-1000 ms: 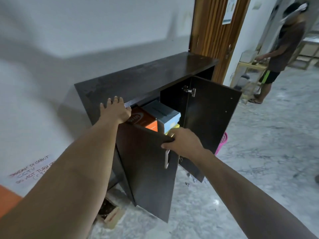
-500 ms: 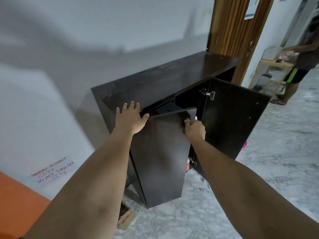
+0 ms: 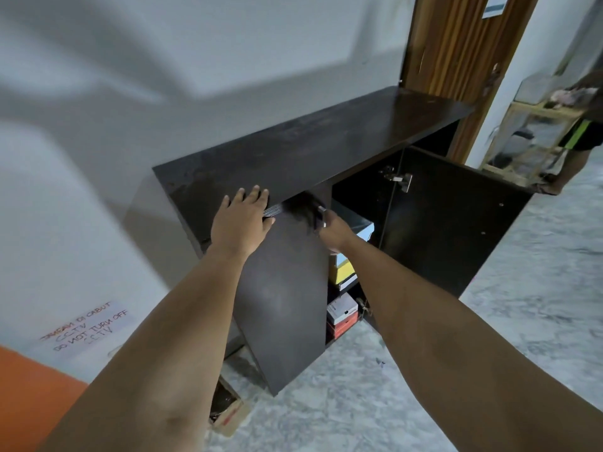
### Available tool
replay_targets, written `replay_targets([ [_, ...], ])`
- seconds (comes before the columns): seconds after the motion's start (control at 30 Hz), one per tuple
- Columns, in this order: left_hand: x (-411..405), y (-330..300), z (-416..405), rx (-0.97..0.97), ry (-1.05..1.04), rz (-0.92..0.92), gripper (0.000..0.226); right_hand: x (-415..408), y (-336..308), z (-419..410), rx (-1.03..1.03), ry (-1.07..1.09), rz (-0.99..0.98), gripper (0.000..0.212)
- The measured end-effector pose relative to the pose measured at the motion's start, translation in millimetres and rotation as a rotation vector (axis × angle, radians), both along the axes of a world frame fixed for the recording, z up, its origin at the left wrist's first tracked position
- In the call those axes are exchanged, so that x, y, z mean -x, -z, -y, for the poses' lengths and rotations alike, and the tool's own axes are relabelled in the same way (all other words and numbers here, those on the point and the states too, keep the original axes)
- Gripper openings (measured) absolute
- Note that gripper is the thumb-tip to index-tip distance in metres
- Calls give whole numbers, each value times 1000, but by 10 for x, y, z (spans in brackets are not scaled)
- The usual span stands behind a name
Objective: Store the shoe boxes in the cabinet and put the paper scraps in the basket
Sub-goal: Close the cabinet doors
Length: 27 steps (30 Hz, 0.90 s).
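The dark brown cabinet [image 3: 326,148] stands against the wall. Its left door [image 3: 287,288] is swung almost to, and its right door [image 3: 456,223] stands wide open. My left hand [image 3: 243,220] lies flat with straight fingers on the front edge of the cabinet top, above the left door. My right hand [image 3: 332,231] holds the left door at its free edge by the metal handle [image 3: 321,216]; its fingers are blurred. In the gap I see stacked shoe boxes: a grey-blue one [image 3: 355,223], a yellow one [image 3: 341,272] and a white and red one [image 3: 342,313].
Another person [image 3: 580,138] stands at the far right by a light wooden rack [image 3: 522,141]. A wooden door frame [image 3: 456,60] rises behind the cabinet. Torn cardboard [image 3: 228,415] lies on the marble floor at the cabinet's left foot. An orange surface [image 3: 29,402] fills the lower left corner.
The left door has swung from half open to nearly closed under my right hand. The orange and blue boxes behind it are now mostly hidden. My left hand stayed on the cabinet top edge.
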<state>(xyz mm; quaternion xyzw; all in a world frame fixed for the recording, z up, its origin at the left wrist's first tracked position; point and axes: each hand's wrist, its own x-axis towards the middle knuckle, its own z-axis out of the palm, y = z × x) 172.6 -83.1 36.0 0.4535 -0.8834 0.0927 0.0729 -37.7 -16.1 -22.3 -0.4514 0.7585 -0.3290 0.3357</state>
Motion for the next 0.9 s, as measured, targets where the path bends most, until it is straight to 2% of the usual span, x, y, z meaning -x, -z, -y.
replay_targets([
  [0.07,146,-29,57,-18,13,23,67,232,-34,-88,1,-51,-41,66],
  [0.13,352,-58,123,-39,40,40,68,613,-116,-208,57,29,-117,65],
  [0.23,741,-108,189,-76,105,58,65,1397,-330,-415,122,250,-490,55],
  [0.3,988,-119,229,-81,148,65,64,1942,-494,-572,51,383,-745,51],
  [0.37,1168,-117,284,-72,190,79,62,2438,-611,-758,-120,475,-815,55],
  [0.47,1318,-108,389,-66,219,86,59,3018,-563,-959,-414,555,-747,61],
  [0.5,1352,-108,424,-70,229,84,58,3153,-518,-996,-438,555,-730,59],
  [0.6,1430,-125,510,-106,262,67,58,3289,-533,-1071,-266,506,-618,58],
  [0.73,1452,-159,522,-120,271,73,58,3093,-714,-1207,-195,470,-144,50],
  [0.8,1453,-172,493,-114,266,71,57,2778,-749,-1299,-192,406,27,42],
  [0.9,1450,-148,467,-104,267,45,56,2100,-612,-1258,-128,302,42,33],
])
